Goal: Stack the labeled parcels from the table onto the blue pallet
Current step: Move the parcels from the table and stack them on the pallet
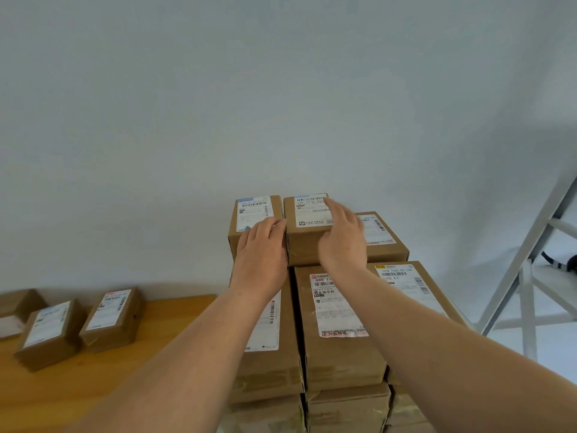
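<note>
A tall stack of brown labeled parcels stands in front of me. Three small parcels sit in its top row. My left hand (260,248) presses the left side of the middle small parcel (304,245), and my right hand (342,237) lies over its right top edge, so both hands clasp it. A second small parcel (249,210) touches it on the left, and a third (382,234) is partly hidden behind my right hand. Larger parcels (337,354) lie underneath. The blue pallet is out of view.
A wooden table (125,370) at the left holds more labeled parcels: one (50,332) near the front, one (112,317) beside it and one (18,304) at the frame's edge. A grey metal frame (530,276) stands at the right. A plain wall is behind.
</note>
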{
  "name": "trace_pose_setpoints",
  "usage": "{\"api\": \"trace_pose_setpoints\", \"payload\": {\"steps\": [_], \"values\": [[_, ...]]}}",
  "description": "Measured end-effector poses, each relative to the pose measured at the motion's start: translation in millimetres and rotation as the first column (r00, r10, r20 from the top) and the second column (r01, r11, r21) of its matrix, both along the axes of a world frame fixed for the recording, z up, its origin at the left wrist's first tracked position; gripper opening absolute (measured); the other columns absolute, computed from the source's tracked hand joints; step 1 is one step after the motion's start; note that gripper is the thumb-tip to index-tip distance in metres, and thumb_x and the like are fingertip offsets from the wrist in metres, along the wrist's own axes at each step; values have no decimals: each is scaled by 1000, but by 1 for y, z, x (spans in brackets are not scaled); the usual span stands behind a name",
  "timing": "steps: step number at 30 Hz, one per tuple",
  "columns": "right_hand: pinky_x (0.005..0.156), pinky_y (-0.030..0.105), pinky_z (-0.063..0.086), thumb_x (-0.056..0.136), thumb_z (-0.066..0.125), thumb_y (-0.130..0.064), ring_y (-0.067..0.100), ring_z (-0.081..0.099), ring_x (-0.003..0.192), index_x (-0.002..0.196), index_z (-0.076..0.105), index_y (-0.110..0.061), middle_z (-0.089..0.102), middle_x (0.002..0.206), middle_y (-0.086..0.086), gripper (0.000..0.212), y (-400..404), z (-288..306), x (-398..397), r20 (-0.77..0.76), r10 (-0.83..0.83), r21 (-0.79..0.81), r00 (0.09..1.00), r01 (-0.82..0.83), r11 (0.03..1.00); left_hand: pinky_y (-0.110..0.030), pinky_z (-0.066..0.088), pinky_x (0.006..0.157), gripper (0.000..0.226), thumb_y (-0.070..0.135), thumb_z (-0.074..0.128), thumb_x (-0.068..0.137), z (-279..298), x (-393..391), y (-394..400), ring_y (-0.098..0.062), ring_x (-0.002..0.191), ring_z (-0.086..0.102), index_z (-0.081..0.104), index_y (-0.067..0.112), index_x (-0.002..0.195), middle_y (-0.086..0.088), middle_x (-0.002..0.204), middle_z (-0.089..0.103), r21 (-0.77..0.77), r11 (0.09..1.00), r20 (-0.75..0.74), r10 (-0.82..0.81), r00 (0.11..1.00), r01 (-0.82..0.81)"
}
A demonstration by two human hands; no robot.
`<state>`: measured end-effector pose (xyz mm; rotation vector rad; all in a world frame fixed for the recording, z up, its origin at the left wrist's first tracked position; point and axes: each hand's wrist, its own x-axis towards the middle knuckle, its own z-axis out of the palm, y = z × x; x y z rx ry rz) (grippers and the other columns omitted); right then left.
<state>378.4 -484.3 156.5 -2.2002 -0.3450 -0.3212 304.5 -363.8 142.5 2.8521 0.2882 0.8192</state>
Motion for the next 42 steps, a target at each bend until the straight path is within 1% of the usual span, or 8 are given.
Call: {"api": "trace_pose_setpoints", "payload": {"steps": [4,8,12,18,22,26,34,42], "values": [[117,40,28,90,47,5,12,25,143,145,39,-37,39,150,-13,69,29,16,-29,90,115,58,989,-121,991,-36,16,119,53,10,46,98,3,-20,10,-16,143,23,33,16,148,1,153,30,-104,989,71,109,991,-102],[111,39,37,93,42,2,11,35,137,140,45,-38,47,142,-13,62,75,13,-71,67,317,131,946,-323,937,-36,19,119,53,13,45,97,3,-61,41,-14,142,25,34,21,148,4,152,32,-220,940,117,290,950,-260],[109,30,38,96,47,-4,6,39,133,135,50,-40,53,135,-17,53,121,3,-117,26,482,195,876,-477,857,-36,22,118,55,13,46,97,-9,-116,93,-15,141,27,31,23,148,4,152,32,-226,875,58,452,890,-429],[108,30,40,95,54,-13,5,45,129,130,55,-38,56,130,-19,43,212,-37,-188,11,651,80,759,-650,756,-40,24,116,55,15,45,98,-43,-206,177,-20,143,24,27,24,149,0,153,29,-357,702,-81,635,769,-617],[104,32,45,93,56,-15,7,49,125,127,58,-37,59,128,-16,41,286,-64,-230,-79,665,95,743,-658,747,-42,22,116,56,17,44,100,-67,-272,249,-23,145,20,23,24,151,-2,156,24,-420,617,-187,659,729,-666],[83,11,43,95,58,-20,2,55,110,133,53,-37,55,134,-14,42,357,-91,-280,-207,645,78,736,-644,761,-44,30,113,58,16,44,99,-86,-336,326,-25,141,26,23,23,152,-3,155,26,-475,549,-260,659,706,-688],[100,25,36,92,65,-25,10,43,131,143,42,-28,48,141,-10,56,448,-105,-300,-332,603,21,725,-633,774,-44,45,103,58,18,48,98,-100,-351,425,-24,137,33,25,24,151,-4,153,28,-588,504,-302,589,749,-633],[108,36,35,89,69,-28,19,38,137,148,34,-22,41,150,0,69,521,-135,-272,-456,584,3,672,-655,756,-43,41,108,60,23,51,98,-115,-324,488,-24,139,31,23,26,151,-4,155,26,-627,485,-363,511,779,-610]]}}
